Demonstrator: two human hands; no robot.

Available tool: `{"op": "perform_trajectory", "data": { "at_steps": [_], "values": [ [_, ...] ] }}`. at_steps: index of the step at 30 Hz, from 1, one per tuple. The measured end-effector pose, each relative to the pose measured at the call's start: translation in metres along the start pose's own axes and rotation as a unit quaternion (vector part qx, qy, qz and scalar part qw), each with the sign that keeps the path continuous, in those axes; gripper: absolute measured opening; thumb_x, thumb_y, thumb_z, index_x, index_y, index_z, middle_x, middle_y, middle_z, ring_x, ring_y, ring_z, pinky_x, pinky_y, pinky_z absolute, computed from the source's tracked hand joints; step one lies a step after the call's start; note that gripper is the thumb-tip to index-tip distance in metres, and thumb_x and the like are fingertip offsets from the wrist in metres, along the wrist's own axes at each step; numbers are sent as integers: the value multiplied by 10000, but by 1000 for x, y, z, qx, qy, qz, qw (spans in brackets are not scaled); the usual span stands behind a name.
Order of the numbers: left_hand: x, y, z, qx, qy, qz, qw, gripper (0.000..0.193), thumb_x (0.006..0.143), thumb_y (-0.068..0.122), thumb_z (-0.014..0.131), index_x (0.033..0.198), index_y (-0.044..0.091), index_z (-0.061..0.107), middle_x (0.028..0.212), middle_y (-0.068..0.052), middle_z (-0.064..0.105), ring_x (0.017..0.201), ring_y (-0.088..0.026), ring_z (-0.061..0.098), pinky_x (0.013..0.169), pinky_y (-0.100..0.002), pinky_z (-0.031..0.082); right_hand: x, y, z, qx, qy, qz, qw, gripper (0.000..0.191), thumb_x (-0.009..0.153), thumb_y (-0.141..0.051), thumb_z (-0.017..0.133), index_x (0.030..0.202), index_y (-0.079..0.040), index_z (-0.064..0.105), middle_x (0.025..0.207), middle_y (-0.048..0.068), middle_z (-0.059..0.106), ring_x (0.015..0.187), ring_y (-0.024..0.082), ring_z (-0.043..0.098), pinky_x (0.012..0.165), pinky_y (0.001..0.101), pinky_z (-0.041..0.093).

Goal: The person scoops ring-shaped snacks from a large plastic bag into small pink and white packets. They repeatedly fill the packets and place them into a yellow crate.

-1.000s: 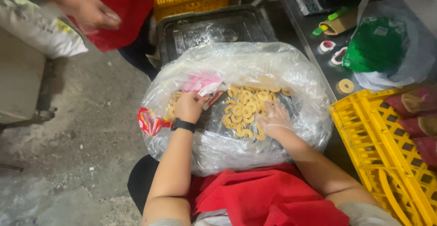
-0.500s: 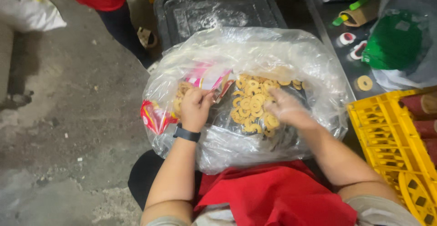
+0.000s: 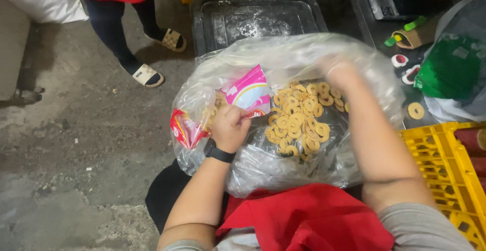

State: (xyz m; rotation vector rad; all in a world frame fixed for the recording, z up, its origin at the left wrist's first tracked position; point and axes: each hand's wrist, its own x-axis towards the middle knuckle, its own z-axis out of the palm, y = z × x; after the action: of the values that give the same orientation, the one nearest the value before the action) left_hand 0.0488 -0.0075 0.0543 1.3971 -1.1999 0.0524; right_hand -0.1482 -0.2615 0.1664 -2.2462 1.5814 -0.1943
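While left hand (image 3: 230,127) fists, right hand (image 3: 340,71) reaches forward.

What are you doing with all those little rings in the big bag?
A person in a red apron sits with a big clear bag of small yellow ring snacks in their lap. The left hand holds a pink packet open inside the bag. The right hand, blurred, reaches into the far side of the snacks. A black tray lies ahead, a yellow crate sits to the right, and another person stands nearby.
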Motion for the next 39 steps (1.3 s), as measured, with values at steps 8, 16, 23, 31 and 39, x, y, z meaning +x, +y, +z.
{"op": "perform_trajectory", "data": {
  "at_steps": [8, 16, 23, 31, 39],
  "values": [
    [-21, 5, 25, -17, -63, -81, 995, 113, 774, 107, 805, 810, 83, 701, 801, -97, 666, 774, -311, 654, 676, -415, 516, -155, -30, 79, 151, 50, -616, 771, 181, 891, -8, 605, 1028, -85, 694, 1097, 129, 734, 1083, 295, 716, 1037, 485, 536],
    [-28, -2, 24, -79, -130, -119, 981, 90, 792, 107, 755, 859, 64, 714, 795, -102, 670, 739, -278, 671, 662, -388, 538, -177, -52, 72, -39, 112, -554, 824, 338, 735, -55, 742, 1061, -130, 688, 1174, 62, 661, 1175, 296, 629, 985, 662, 367],
    [-32, -5, 31, -119, -199, -221, 947, 168, 814, 161, 784, 896, 27, 724, 733, -73, 683, 664, -178, 652, 629, -312, 519, -186, -44, 81, -104, 141, -460, 870, 399, 797, -140, 732, 1184, -145, 634, 1168, 71, 657, 1207, 311, 605, 1004, 621, 375],
    [-28, 12, 28, -152, -151, -269, 939, 119, 894, 140, 699, 902, 22, 714, 682, -77, 648, 633, -176, 605, 601, -315, 499, -187, -37, 92, -132, 123, -418, 890, 253, 800, -179, 739, 1032, -97, 681, 958, 107, 672, 1008, 308, 620, 880, 515, 408],
    [-29, 32, 15, 7, -61, 43, 997, 105, 871, 104, 700, 965, 62, 681, 841, -139, 673, 763, -352, 654, 666, -451, 521, -185, -25, 103, 12, 51, -385, 921, 376, 801, -217, 681, 1120, -20, 711, 1089, 129, 709, 1070, 282, 627, 892, 466, 445]
  ]
}}
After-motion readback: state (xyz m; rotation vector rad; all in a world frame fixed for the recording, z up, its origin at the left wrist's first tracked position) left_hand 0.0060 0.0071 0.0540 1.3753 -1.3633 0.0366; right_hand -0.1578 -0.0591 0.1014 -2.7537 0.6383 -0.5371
